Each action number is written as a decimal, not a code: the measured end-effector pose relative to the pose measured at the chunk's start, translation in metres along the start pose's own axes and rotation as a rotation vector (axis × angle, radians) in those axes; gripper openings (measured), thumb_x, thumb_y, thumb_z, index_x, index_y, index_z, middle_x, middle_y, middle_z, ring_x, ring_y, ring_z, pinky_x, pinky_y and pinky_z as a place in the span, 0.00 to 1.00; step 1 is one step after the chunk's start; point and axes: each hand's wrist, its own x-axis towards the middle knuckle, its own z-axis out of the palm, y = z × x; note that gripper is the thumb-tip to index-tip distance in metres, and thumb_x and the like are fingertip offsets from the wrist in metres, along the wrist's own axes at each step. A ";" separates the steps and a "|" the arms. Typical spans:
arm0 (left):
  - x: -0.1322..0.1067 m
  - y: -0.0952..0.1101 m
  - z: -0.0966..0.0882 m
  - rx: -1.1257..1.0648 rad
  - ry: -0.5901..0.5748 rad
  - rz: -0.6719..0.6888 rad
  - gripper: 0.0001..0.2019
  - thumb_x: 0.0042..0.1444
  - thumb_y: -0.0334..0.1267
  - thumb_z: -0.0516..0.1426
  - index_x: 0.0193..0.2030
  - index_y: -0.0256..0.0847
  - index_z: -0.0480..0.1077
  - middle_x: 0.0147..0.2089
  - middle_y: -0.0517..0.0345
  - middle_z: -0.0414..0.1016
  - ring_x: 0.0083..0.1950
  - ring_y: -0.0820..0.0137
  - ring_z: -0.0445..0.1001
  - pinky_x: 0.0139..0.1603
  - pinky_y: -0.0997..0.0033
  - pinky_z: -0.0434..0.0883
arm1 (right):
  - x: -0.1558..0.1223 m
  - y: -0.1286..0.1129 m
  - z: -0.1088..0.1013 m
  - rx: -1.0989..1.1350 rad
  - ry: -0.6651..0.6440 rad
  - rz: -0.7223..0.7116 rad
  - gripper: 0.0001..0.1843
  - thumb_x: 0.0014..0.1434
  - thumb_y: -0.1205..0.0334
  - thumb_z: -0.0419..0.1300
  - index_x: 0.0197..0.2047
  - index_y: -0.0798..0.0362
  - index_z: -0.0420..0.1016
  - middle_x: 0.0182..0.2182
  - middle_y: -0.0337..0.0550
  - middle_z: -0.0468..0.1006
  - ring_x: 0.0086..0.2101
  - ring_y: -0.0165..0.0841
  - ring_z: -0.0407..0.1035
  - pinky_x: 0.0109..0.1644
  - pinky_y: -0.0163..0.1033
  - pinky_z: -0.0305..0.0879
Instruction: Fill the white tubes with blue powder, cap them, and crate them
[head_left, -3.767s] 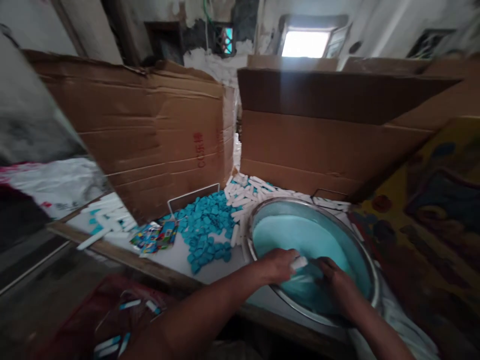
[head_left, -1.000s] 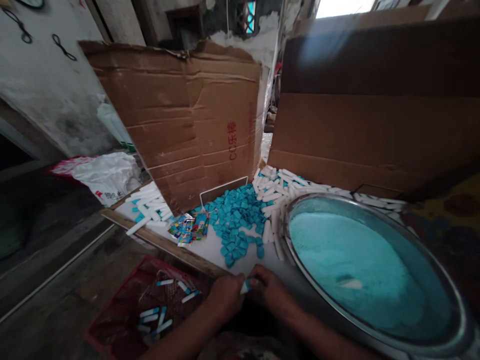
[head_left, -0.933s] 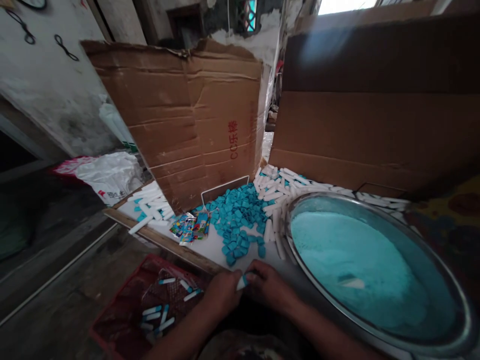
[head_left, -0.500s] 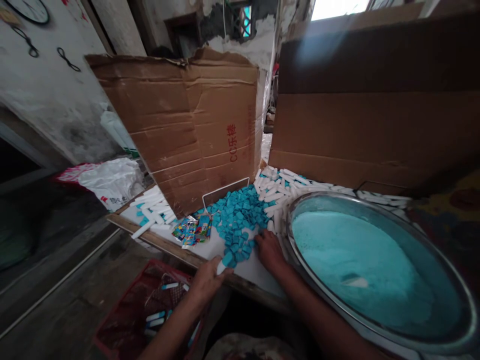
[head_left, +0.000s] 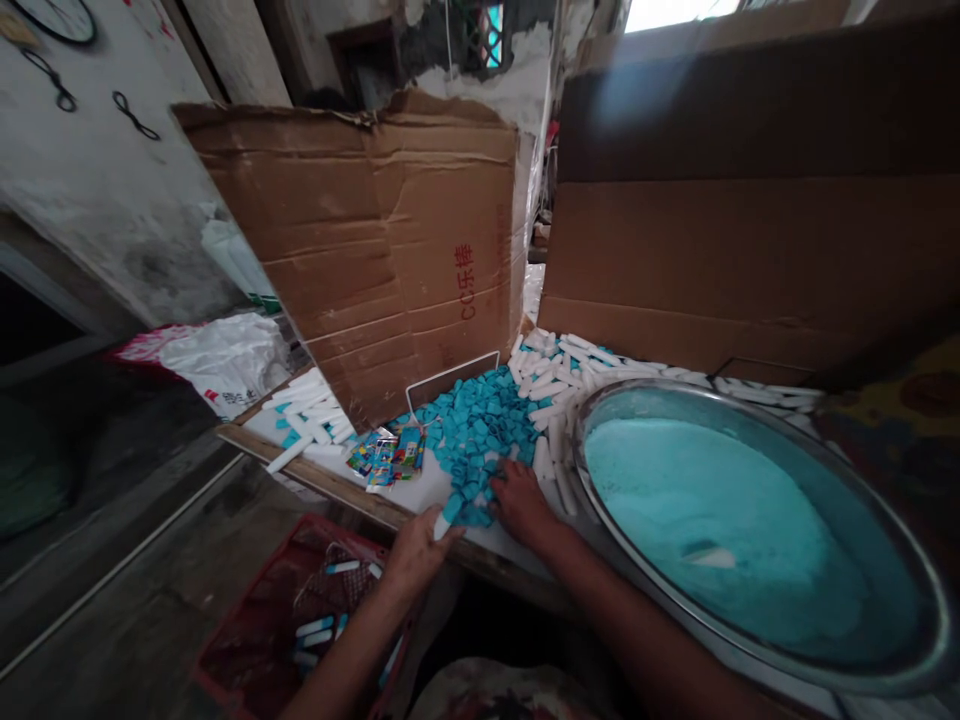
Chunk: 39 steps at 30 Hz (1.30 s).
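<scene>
My left hand (head_left: 415, 552) is closed around a white tube with a blue cap (head_left: 445, 517), held over the table's front edge. Beside it, my right hand (head_left: 523, 503) reaches onto the near end of a pile of blue caps (head_left: 480, 425). Its fingers are bent and a little apart at the caps, and I make out nothing held in them. White tubes (head_left: 555, 375) lie heaped behind and to the right of the pile. Several small colourful printed packets (head_left: 386, 457) lie to the left of the caps.
A large metal basin (head_left: 592, 505) of pale turquoise powder, with a white piece in it, stands at the right. Cardboard sheets (head_left: 360, 250) rise behind the table. Below the table's wooden edge (head_left: 330, 490), a red crate (head_left: 262, 610) holds several capped tubes. More white tubes lie at left.
My right hand has moved left and slightly toward me, from the pile's right side onto its near end. The left hand keeps the capped tube in nearly the same place.
</scene>
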 end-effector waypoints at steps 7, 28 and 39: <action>-0.004 -0.001 -0.004 -0.125 0.046 -0.005 0.11 0.48 0.44 0.52 0.28 0.38 0.69 0.28 0.59 0.72 0.33 0.66 0.69 0.36 0.71 0.65 | -0.018 0.007 0.009 0.327 0.174 -0.074 0.15 0.49 0.71 0.58 0.42 0.56 0.71 0.40 0.49 0.72 0.42 0.40 0.64 0.47 0.44 0.59; -0.007 0.002 0.015 -0.403 -0.147 0.004 0.18 0.49 0.46 0.54 0.41 0.35 0.71 0.38 0.52 0.76 0.41 0.62 0.71 0.45 0.65 0.66 | -0.049 -0.023 -0.033 0.683 0.106 -0.107 0.12 0.57 0.61 0.50 0.37 0.53 0.74 0.31 0.46 0.73 0.34 0.34 0.66 0.38 0.38 0.61; -0.017 0.024 0.002 0.470 -0.267 0.169 0.16 0.51 0.27 0.49 0.46 0.38 0.68 0.42 0.49 0.75 0.45 0.61 0.72 0.46 0.67 0.66 | -0.061 -0.015 -0.048 1.358 -0.169 0.397 0.09 0.46 0.55 0.59 0.26 0.52 0.70 0.17 0.33 0.67 0.18 0.26 0.59 0.23 0.32 0.55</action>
